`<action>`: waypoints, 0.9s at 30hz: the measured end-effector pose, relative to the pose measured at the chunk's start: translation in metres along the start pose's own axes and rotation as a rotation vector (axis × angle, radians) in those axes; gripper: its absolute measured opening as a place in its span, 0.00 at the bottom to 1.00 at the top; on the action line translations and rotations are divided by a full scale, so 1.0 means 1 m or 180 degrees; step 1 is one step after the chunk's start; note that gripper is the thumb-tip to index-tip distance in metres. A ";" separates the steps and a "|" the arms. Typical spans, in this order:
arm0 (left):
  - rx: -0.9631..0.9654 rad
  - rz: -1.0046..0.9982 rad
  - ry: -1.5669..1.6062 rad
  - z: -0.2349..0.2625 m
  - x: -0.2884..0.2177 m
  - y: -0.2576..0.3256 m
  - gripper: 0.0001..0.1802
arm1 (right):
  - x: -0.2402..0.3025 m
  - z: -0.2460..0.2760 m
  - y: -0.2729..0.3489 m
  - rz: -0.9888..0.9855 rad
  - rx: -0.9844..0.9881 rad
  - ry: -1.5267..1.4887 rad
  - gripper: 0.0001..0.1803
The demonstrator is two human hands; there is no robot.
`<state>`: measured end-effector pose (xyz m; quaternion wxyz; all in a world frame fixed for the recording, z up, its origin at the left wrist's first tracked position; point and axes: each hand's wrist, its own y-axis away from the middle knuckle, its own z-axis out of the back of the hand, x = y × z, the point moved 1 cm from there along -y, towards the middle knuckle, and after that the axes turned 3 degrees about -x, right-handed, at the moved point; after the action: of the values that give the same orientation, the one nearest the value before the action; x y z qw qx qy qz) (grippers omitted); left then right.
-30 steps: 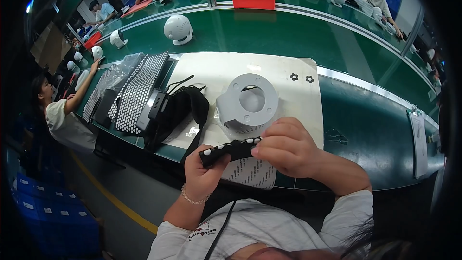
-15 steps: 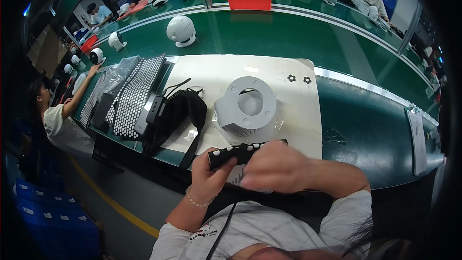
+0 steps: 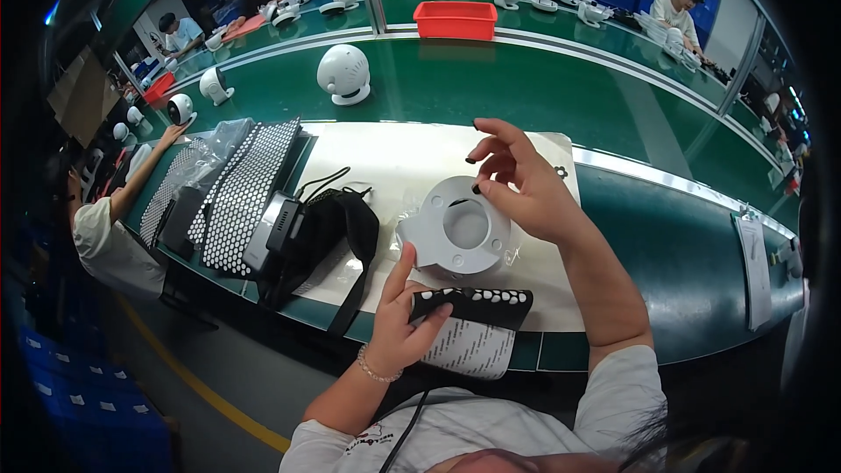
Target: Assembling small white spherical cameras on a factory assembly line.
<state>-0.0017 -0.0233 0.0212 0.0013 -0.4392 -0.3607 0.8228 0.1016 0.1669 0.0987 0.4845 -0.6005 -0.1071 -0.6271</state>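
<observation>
My left hand (image 3: pixel 405 322) grips a folded black sheet (image 3: pixel 477 305) with rows of white dots along its edge; a white printed backing (image 3: pixel 469 349) hangs below. Its index finger points up beside the near left rim of a light grey round housing (image 3: pixel 420 241). The housing lies on the pale mat, with a large central hole and small round recesses in its top face. Over its far right rim, my right hand (image 3: pixel 530 188) has thumb and index closed together, the other fingers raised. What they pinch, if anything, is too small to make out.
Left of the housing lie a black strap bundle (image 3: pixel 324 232), a grey device (image 3: pixel 270 232) and dotted sheets (image 3: pixel 250 197). A white camera-like unit (image 3: pixel 343 75) and a red bin (image 3: pixel 454 20) stand beyond. Papers (image 3: pixel 753 271) lie far right; a co-worker's arm (image 3: pixel 144 166) reaches in at left.
My right hand has left the dotted sheet and moved up and away to the housing's far rim. The sheet's white backing is now exposed under my left hand. The view has tilted slightly.
</observation>
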 end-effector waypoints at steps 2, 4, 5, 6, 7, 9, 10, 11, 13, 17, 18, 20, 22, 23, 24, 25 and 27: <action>0.0053 -0.0092 -0.0026 -0.001 0.001 0.001 0.07 | 0.010 -0.001 0.004 0.0077 0.0011 0.0388 0.29; 0.0034 0.0132 0.0401 -0.004 0.007 0.006 0.07 | 0.022 -0.004 0.009 0.0424 -0.0017 0.1077 0.31; 0.0030 0.0137 0.0399 -0.005 0.009 0.007 0.07 | 0.023 -0.006 0.012 0.0820 -0.0002 0.1519 0.30; -0.0011 0.0041 0.0347 -0.005 0.010 0.008 0.08 | 0.026 -0.009 0.014 0.1220 0.0013 0.1960 0.29; -0.0052 -0.0056 0.0295 -0.005 0.011 0.008 0.09 | 0.034 -0.011 0.019 0.1112 0.0195 0.2070 0.29; 0.0022 -0.0160 0.0211 -0.004 0.011 0.006 0.09 | 0.035 -0.014 0.024 0.1276 0.0329 0.2252 0.31; 0.0098 -0.0272 0.0116 -0.003 0.011 0.005 0.10 | 0.035 -0.016 0.027 0.1451 0.0456 0.2426 0.34; 0.0095 -0.0269 0.0115 -0.003 0.012 0.005 0.10 | 0.035 -0.018 0.030 0.1495 0.0466 0.2610 0.34; 0.0161 -0.0240 0.0136 -0.002 0.013 0.006 0.10 | 0.037 -0.021 0.030 0.1431 0.0500 0.2683 0.34; 0.0120 -0.0112 0.0337 -0.003 0.012 0.008 0.10 | 0.031 -0.017 0.023 0.1084 -0.0190 0.1772 0.28; 0.0081 -0.0236 0.0348 -0.005 0.011 0.007 0.10 | 0.025 -0.018 0.021 0.1086 -0.0190 0.1777 0.28; 0.0030 -0.0358 0.0351 -0.006 0.010 0.007 0.10 | 0.014 -0.027 0.014 0.0748 -0.0194 0.0837 0.24; 0.0062 -0.0171 0.0590 -0.008 0.012 0.010 0.10 | 0.014 -0.034 0.011 0.0565 -0.0109 0.0396 0.22; 0.0045 -0.0163 0.0579 -0.007 0.012 0.011 0.10 | 0.014 -0.035 0.009 0.0502 -0.0009 0.0523 0.21; 0.0039 -0.0183 0.0602 -0.007 0.012 0.010 0.10 | 0.014 -0.036 0.008 0.0437 0.0088 0.0653 0.20; 0.0036 -0.0204 0.0629 -0.007 0.012 0.010 0.11 | 0.014 -0.036 0.008 0.0440 0.0104 0.0648 0.20; 0.0040 -0.0138 0.0686 -0.007 0.013 0.011 0.11 | 0.015 -0.036 0.008 0.0520 0.0051 0.0871 0.18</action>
<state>-0.0015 -0.0234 0.0027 0.0607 -0.5171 -0.3627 0.7729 0.0873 0.1302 0.0989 0.5487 -0.5123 0.0041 -0.6607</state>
